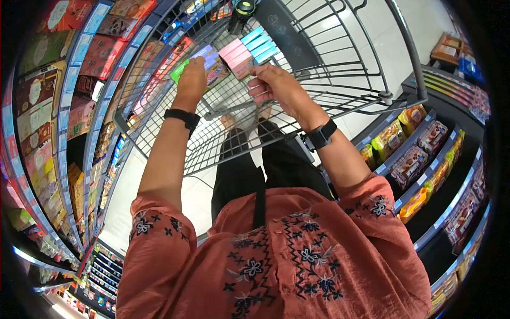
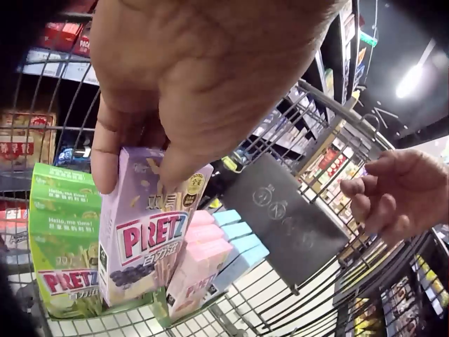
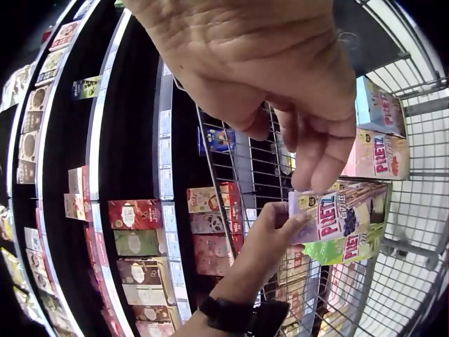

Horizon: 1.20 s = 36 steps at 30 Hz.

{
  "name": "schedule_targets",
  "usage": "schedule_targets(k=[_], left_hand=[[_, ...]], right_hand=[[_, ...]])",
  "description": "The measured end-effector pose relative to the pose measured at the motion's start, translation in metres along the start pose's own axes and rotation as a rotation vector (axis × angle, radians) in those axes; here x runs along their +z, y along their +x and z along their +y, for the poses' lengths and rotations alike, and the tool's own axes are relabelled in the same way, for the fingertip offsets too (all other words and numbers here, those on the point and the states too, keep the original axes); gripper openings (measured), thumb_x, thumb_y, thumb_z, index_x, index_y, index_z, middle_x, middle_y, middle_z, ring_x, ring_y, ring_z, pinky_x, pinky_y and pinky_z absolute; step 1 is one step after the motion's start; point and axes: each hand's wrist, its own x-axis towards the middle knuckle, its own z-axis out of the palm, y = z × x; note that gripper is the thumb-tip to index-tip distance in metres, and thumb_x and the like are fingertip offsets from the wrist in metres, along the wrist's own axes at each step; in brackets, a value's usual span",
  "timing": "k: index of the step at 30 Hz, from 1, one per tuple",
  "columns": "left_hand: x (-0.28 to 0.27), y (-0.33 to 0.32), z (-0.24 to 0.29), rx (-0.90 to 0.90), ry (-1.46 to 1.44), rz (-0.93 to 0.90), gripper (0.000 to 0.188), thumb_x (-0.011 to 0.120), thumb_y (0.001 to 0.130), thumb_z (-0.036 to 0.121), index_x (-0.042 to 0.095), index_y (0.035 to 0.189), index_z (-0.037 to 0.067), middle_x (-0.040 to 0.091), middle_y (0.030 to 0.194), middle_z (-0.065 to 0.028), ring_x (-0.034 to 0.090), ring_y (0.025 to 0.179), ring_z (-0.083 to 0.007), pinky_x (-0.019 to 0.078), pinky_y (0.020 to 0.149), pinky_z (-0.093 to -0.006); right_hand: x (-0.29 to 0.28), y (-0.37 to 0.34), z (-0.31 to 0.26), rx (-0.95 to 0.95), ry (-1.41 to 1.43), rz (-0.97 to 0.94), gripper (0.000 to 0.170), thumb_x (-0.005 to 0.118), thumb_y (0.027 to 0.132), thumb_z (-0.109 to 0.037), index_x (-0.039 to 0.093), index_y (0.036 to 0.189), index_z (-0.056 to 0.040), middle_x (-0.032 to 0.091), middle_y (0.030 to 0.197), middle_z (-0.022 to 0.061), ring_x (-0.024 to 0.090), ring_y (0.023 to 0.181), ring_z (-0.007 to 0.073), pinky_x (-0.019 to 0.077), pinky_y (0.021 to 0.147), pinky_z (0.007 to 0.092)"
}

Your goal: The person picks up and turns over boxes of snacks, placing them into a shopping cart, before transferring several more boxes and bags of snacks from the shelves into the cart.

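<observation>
My left hand (image 1: 192, 84) grips a purple Pretz box (image 2: 140, 232) between thumb and fingers at its top end, inside the shopping cart (image 1: 236, 146). Green Pretz boxes (image 2: 64, 232) stand right beside it. On its other side are pink Pretz boxes (image 1: 237, 57), then light-blue boxes (image 1: 260, 44), lined up in a row. Over the cart by the pink boxes hovers my right hand (image 1: 279, 87), its fingers loosely bent and holding nothing. In the right wrist view its fingertips overlap the purple box's upper edge.
A black bottle-like item (image 1: 241, 16) with a green ring lies farther along the cart, near a dark panel (image 1: 284, 34). Shelves of boxed snacks (image 1: 101, 53) run close along the left. Low shelves with bagged goods (image 1: 390, 138) stand at the right.
</observation>
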Motion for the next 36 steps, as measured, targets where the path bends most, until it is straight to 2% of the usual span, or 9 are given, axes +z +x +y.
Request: schedule_targets(k=[8,22,28,36], left_hand=[[0.038,0.009,-0.005,-0.045,0.116,-0.044,0.025,0.061,0.088,0.014,0.049,0.108,0.005,0.06,0.11,-0.0182,0.059,0.106,-0.0375,0.052,0.087,-0.0447],[0.038,0.012,0.006,0.014,0.153,-0.027,0.023,0.056,0.087,0.005,0.05,0.11,0.006,0.058,0.109,-0.017,0.059,0.105,-0.0346,0.0534,0.085,-0.0424],[0.05,0.013,0.003,-0.027,0.197,-0.01,0.025,0.057,0.086,0.004,0.051,0.11,0.006,0.057,0.109,-0.0165,0.058,0.105,-0.0344,0.0536,0.085,-0.0418],[0.05,0.012,0.009,0.012,0.248,0.005,0.027,0.06,0.085,0.006,0.052,0.111,0.007,0.057,0.107,-0.0162,0.059,0.103,-0.0337,0.0539,0.083,-0.0414]], right_hand=[[-0.009,0.004,-0.004,0.024,-0.003,-0.027,0.031,0.045,0.102,-0.026,0.056,0.116,-0.0017,0.063,0.099,0.009,0.065,0.086,0.0178,0.0539,0.076,0.0302],[-0.014,0.009,-0.003,0.051,0.035,-0.062,0.027,0.047,0.1,-0.023,0.057,0.114,-0.0014,0.064,0.097,0.0093,0.066,0.084,0.0179,0.0549,0.075,0.0299],[-0.014,0.012,-0.002,0.06,0.04,-0.068,0.027,0.046,0.101,-0.022,0.057,0.114,-0.001,0.064,0.097,0.0095,0.066,0.084,0.0181,0.0551,0.075,0.0299],[-0.017,0.014,0.0,0.064,0.038,-0.072,0.027,0.047,0.101,-0.022,0.057,0.114,-0.0014,0.064,0.096,0.0087,0.067,0.082,0.0171,0.0549,0.074,0.0294]])
